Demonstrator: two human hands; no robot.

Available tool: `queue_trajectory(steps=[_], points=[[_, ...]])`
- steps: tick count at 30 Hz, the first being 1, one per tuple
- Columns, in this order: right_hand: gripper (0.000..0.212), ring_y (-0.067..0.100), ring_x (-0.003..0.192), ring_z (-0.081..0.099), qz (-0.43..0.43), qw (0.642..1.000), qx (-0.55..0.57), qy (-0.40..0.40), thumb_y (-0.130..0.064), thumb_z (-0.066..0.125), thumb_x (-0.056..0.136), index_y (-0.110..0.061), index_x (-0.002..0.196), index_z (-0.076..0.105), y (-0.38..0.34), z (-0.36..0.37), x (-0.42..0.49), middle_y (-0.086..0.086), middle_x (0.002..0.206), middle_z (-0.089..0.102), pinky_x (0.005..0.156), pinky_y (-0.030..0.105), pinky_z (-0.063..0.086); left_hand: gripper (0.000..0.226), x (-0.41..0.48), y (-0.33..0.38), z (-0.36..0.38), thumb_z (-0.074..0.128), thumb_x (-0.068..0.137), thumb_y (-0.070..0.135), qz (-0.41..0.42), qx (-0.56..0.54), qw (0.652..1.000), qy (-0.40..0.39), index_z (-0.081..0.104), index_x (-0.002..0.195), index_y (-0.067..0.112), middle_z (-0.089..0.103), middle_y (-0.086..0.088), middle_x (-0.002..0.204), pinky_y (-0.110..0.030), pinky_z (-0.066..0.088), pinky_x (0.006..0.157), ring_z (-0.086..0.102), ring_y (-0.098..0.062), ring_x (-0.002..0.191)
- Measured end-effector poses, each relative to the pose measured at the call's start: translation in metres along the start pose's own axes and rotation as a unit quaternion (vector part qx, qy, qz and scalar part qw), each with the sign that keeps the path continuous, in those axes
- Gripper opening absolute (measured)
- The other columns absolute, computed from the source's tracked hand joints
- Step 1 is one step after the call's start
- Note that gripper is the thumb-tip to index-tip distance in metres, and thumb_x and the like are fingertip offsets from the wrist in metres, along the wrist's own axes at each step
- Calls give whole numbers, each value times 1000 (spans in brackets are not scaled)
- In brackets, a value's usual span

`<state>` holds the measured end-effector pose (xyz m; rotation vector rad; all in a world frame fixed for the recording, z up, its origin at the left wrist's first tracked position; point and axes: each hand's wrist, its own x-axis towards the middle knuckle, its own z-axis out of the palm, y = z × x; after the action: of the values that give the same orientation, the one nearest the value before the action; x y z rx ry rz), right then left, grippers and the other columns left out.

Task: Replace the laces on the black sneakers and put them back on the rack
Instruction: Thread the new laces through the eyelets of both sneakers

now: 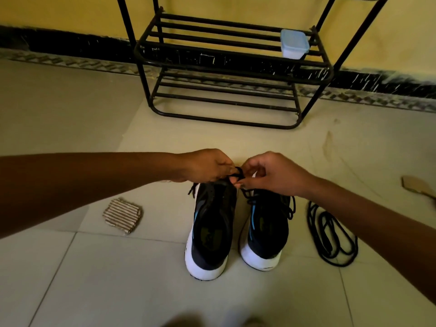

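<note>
Two black sneakers stand side by side on the pale tiled floor [99, 279], heels toward the camera. The left sneaker [212, 223] and the right sneaker [266, 230] both have a thick, rounded white sole and a blue stripe along the side.

Above their front parts the two hands meet. The left hand [207, 165] has its fingers curled and pinches a thin black lace [238, 173]. The right hand [271, 173] pinches the same lace between thumb and fingertips. The cord makes a small loop between the hands, and a strand runs down toward the right sneaker. I cannot tell which eyelet it enters.

A second lace [330, 234] – a round black cord – lies in loose long loops on the floor just beside the right sneaker. To the left of the sneakers lies a cardboard piece [122, 214], ribbed, with ragged edges.

Behind, well apart from the sneakers, stands the rack [226, 67], made of black metal tubes with rounded corners, against a yellow wall [70, 10]. On its shelf – at the right end – sits a small box [295, 44] of cloudy plastic with a light blue lid.
</note>
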<state>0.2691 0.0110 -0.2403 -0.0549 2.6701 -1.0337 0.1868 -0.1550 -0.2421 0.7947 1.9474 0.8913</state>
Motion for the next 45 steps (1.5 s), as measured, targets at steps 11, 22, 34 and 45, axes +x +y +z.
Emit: queue_trajectory(steps=[11, 22, 34, 45], points=[[11, -1, 51, 53, 14, 996, -23, 81, -24, 65, 87, -25, 76, 68, 22, -13, -2, -12, 61, 63, 51, 10, 38, 28, -13, -23, -20, 40, 99, 22, 15, 24, 999, -35, 63, 83, 18, 37, -1, 64, -18, 31, 53, 34, -9, 57], [17, 6, 51, 53, 43, 993, -34, 109, -31, 65, 86, -21, 74, 71, 44, -25, -6, 5, 70, 67, 59, 26, 42, 23, -14, -39, -32, 46, 96, 13, -70, -185, 980, 5, 66, 99, 2, 57, 1, 64, -14, 42, 49, 52, -4, 54], [12, -1, 50, 53, 55, 989, -62, 126, -24, 66, 87, -25, 76, 72, 54, -33, -10, -16, 53, 60, 50, 9, 35, 12, -16, -35, -37, 58, 87, 8, -119, -285, 947, 82, 68, 91, 3, 70, -3, 66, -15, 51, 48, 59, -6, 48], [24, -1, 50, 55, 56, 987, -75, 129, -22, 63, 89, -33, 68, 66, 57, -31, -9, -20, 57, 63, 59, 24, 41, 10, -21, -37, -38, 62, 84, 8, -133, -222, 958, 125, 66, 90, 2, 73, -5, 70, -18, 55, 54, 68, -9, 57]])
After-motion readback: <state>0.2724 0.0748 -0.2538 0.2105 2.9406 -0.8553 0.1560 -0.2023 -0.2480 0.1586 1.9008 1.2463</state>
